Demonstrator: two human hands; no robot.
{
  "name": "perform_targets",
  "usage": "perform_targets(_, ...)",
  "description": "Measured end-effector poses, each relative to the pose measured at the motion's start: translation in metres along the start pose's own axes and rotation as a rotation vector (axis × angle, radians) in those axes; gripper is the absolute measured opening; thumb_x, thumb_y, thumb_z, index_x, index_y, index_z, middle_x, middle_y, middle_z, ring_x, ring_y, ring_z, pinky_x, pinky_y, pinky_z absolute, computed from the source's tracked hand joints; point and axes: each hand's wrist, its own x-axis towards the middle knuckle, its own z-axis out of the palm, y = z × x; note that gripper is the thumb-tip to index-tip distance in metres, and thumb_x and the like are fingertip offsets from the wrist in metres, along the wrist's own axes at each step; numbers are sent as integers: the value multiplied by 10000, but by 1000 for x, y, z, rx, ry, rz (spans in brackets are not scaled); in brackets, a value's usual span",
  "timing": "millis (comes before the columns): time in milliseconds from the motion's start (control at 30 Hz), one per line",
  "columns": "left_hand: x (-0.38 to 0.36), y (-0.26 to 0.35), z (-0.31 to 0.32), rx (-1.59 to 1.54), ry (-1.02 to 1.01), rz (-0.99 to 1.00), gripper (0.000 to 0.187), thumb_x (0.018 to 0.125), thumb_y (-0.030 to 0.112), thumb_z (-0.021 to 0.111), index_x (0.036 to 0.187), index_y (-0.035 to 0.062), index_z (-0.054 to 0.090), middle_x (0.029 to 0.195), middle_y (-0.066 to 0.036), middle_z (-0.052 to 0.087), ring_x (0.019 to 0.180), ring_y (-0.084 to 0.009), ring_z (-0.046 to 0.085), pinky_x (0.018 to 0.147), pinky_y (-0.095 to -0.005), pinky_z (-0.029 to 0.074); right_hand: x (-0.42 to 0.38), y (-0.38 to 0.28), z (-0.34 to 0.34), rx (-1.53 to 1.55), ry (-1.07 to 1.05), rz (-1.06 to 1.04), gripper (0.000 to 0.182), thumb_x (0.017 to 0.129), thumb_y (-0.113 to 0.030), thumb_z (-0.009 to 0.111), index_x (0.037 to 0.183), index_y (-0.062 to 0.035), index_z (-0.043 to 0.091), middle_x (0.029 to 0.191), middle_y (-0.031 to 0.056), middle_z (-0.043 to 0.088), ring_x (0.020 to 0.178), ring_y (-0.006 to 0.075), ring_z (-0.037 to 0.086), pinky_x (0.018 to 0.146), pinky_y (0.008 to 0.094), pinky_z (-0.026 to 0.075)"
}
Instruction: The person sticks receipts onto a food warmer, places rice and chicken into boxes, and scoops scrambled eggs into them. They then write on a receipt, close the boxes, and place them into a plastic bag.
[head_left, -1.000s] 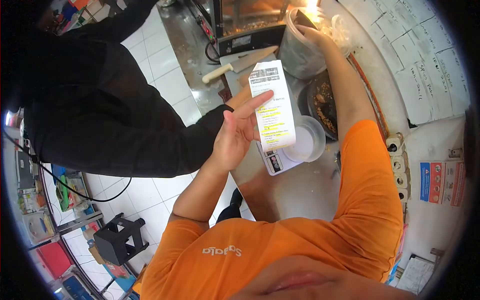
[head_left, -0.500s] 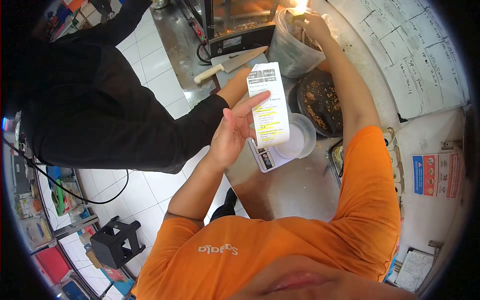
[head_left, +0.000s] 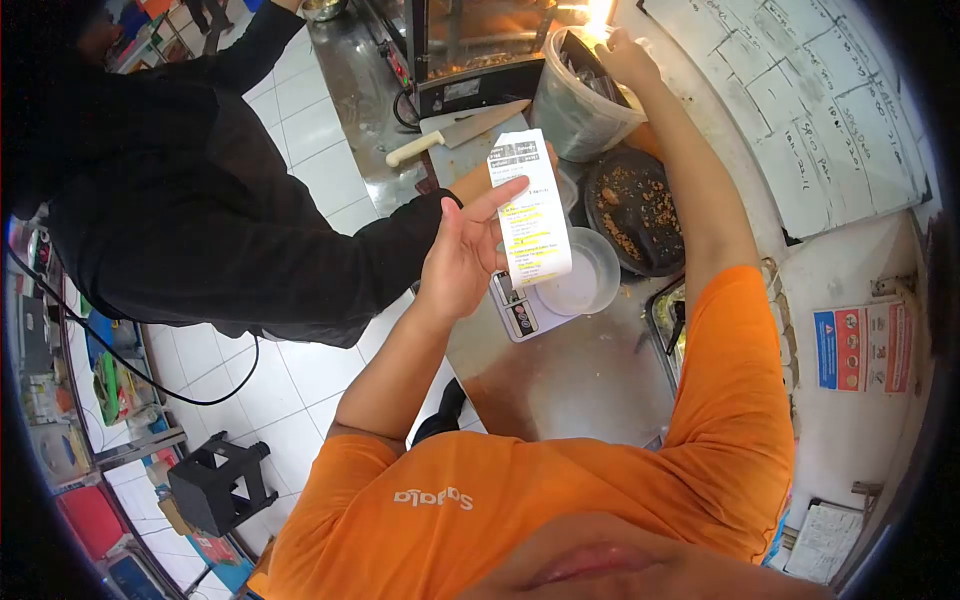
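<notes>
In my left hand is a long paper receipt with printed lines, several marked in yellow, held between the fingers with the index finger across its front. My right hand reaches to the far rim of a clear plastic tub, fingers curled; bright glare hides what they grip. Dark objects lie inside the tub. Behind the receipt, a round clear container sits on a white kitchen scale. A black mortar with brown crumbs stands beside it.
A person in a black sleeve stands close on the left, one arm passing behind the receipt. A large knife lies on a cutting board near a lit glass cabinet. A whiteboard is at the right, a black stool on the floor.
My right hand has risen from inside the tub to its far rim. The receipt has shifted slightly left and down in view. The black-sleeved person has shifted a little.
</notes>
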Motion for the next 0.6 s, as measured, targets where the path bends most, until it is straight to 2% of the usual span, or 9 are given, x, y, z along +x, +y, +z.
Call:
perform_targets(33, 2, 0, -2, -49, 8, -15, 810, 903, 609, 111, 1336, -37, 339, 1326, -184, 426, 1205, -269, 451, 989, -400, 382, -4, -9, -6, -2, 1, -3, 338, 819, -367, 546, 842, -31, 581, 930, 187, 622, 891, 311, 606, 752, 394, 464)
perform_targets(67, 2, 1, -3, -97, 29, -32, 805, 913, 589, 92, 1324, -51, 354, 1327, -191, 427, 1223, -268, 432, 1022, -392, 336, -6, -15, -6, -144, -113, -75, 318, 823, -362, 537, 858, -52, 597, 930, 167, 627, 889, 299, 609, 748, 388, 468)
perform_targets(133, 2, 2, -10, -102, 35, -29, 795, 911, 595, 100, 1332, -32, 348, 1324, -180, 431, 1206, -268, 450, 997, -400, 375, -12, -23, -2, -317, -283, -214, 271, 828, -336, 517, 923, -119, 649, 939, 122, 643, 897, 279, 613, 742, 378, 480)
perform_targets(233, 2, 2, -16, -144, 64, -42, 783, 910, 599, 104, 1340, -9, 345, 1323, -165, 433, 1190, -270, 468, 972, -408, 414, 17, 0, 50, -179, -438, -100, 350, 774, -316, 574, 1013, -70, 644, 1046, 158, 632, 947, 298, 605, 831, 374, 448)
perform_targets(300, 3, 3, -19, -181, 88, -59, 780, 910, 598, 99, 1339, -4, 348, 1325, -163, 432, 1191, -272, 467, 971, -409, 415, 21, -1, 53, -132, -483, -114, 331, 764, -268, 568, 1011, -61, 645, 1061, 168, 626, 951, 292, 603, 826, 360, 445)
perform_targets(367, 7, 3, -21, -206, 79, -74, 780, 909, 600, 91, 1340, 3, 350, 1331, -164, 425, 1189, -276, 469, 971, -410, 414, 19, -2, 43, -50, -464, 199, 319, 778, -274, 551, 998, -66, 652, 1060, 171, 626, 977, 292, 596, 839, 358, 441)
perform_targets(400, 7, 4, -22, -206, 79, -76, 780, 909, 600, 91, 1340, 3, 350, 1331, -164, 425, 1189, -276, 469, 971, -410, 414, 21, 0, 49, -240, -481, -5, 312, 805, -287, 538, 992, -66, 655, 1051, 159, 631, 972, 304, 599, 824, 359, 450)
perform_targets(533, 13, 9, -27, -203, 76, -81, 779, 909, 603, 95, 1340, 7, 352, 1329, -165, 429, 1187, -279, 472, 970, -419, 410, 13, -6, 39, -232, -316, -46, 312, 835, -302, 520, 1005, -79, 655, 1037, 154, 633, 942, 315, 607, 798, 364, 466)
perform_targets(600, 17, 12, -27, -199, 73, -87, 777, 909, 603, 98, 1339, 8, 353, 1328, -167, 429, 1186, -279, 473, 969, -422, 409, 16, 8, 33, -108, -20, -289, 339, 843, -368, 506, 916, -86, 680, 866, 170, 654, 792, 330, 631, 724, 388, 483)
